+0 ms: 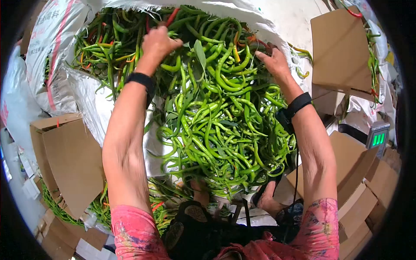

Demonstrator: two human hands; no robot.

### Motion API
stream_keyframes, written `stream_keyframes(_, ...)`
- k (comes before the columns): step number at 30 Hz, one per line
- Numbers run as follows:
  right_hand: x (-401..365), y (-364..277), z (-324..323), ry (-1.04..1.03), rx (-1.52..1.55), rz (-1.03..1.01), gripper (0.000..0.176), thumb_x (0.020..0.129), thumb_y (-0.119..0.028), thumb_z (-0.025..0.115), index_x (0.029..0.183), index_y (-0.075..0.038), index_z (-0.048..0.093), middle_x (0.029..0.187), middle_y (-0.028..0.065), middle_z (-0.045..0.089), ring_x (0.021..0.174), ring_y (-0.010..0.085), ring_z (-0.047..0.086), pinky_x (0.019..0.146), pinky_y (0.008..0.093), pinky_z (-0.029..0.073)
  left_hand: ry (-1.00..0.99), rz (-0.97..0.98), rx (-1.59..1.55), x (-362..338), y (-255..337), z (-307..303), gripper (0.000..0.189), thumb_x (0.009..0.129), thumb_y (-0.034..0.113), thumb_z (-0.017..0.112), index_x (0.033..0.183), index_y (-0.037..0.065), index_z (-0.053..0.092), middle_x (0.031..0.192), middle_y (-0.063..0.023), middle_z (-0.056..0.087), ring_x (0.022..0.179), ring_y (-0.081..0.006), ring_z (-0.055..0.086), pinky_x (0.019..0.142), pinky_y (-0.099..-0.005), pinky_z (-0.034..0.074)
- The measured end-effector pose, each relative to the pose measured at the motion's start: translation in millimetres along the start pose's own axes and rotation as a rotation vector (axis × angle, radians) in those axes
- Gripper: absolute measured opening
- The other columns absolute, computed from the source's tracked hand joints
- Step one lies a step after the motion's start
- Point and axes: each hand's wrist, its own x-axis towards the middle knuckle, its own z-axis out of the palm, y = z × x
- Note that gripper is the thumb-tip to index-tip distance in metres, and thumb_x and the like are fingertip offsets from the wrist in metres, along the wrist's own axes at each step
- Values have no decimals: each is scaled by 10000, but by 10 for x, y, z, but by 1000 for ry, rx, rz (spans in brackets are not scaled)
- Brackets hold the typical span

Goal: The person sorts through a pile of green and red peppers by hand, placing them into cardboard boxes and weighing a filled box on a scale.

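Note:
A big heap of green chili peppers spreads before me, with a few red and orange ones among them. At the upper left of the heap is my left hand, thumb stretched apart and slightly blurred fingers reaching into the peppers. Just beyond its fingertips lies a red chili pepper. On the upper right edge, my right hand touches the peppers, its thumb and fingers apart. A green leaf lies on the heap between my hands. The peppers partly hide the fingertips of both hands.
A white woven sack borders the heap at the back. Cardboard boxes stand at the left and upper right. A device with a green-lit display is at the right. My feet are below the heap.

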Motion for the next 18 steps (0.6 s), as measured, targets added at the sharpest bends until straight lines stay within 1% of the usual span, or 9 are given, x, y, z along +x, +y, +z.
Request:
stream_keyframes(2,74,66,-13,-63,170,-11,475,832,-319,683,1149,30,627,1154,195,630,1081,258,572,933,373,418,176,164,-19,-347,314,35,671,681,404,790,1134,-7,514,974,-249,612,916,-456,627,809,-510,522)
stream_keyframes(7,35,-77,82,-166,712,221,514,860,-299,655,1305,-60,560,1300,50,562,1195,212,469,987,351,370,-9,-28,-434,-97,-14,167,896,610,576,782,1241,-10,534,1203,-291,589,1084,-394,601,982,-401,457)
stream_keyframes(10,129,87,327,-133,828,184,473,888,-273,632,1318,-99,541,1344,28,535,1261,206,411,1036,392,340,-304,-79,-470,-20,61,-42,760,614,519,803,1080,-47,603,1018,-222,668,940,-314,662,829,-378,513)
stream_keyframes(12,0,-133,300,-129,998,257,493,851,-252,686,1294,-78,555,1325,62,550,1248,209,436,1086,385,281,-261,-18,-652,-214,143,-115,564,691,318,787,1084,-33,584,885,-134,648,787,-216,619,743,-348,498)
stream_keyframes(13,77,-87,350,-160,1043,280,435,872,-229,663,1263,-66,566,1242,74,601,1127,216,550,1005,394,416,-165,63,-735,-296,175,-73,484,701,191,753,1091,-21,561,877,-93,625,744,-212,607,715,-346,495)
stream_keyframes(14,131,-27,347,-168,1050,273,435,872,-229,663,1263,-66,566,1242,74,601,1127,216,550,1005,394,416,-241,82,-878,-446,163,-32,554,703,109,711,1211,-4,520,986,-94,608,802,-208,605,751,-347,496)
stream_keyframes(16,38,-236,332,-394,1099,394,404,892,-210,629,1258,-51,567,1126,83,651,922,211,644,819,378,548,-286,86,-1102,-701,169,142,667,697,82,690,1323,19,469,1098,-83,572,936,-193,573,817,-332,478)
stream_keyframes(17,-132,-367,305,-331,1164,353,391,900,-213,612,1250,-42,571,1024,77,673,778,195,664,695,362,591,-271,97,-1166,-847,104,171,712,696,57,673,1367,30,437,1127,-77,562,984,-184,552,851,-327,468)
stream_keyframes(18,-201,-415,251,-411,1139,387,379,889,-215,625,1223,-39,592,1016,80,668,818,189,655,728,370,594,-263,114,-1230,-1027,114,97,759,694,33,655,1411,41,406,1157,-70,553,1032,-175,531,885,-322,458)
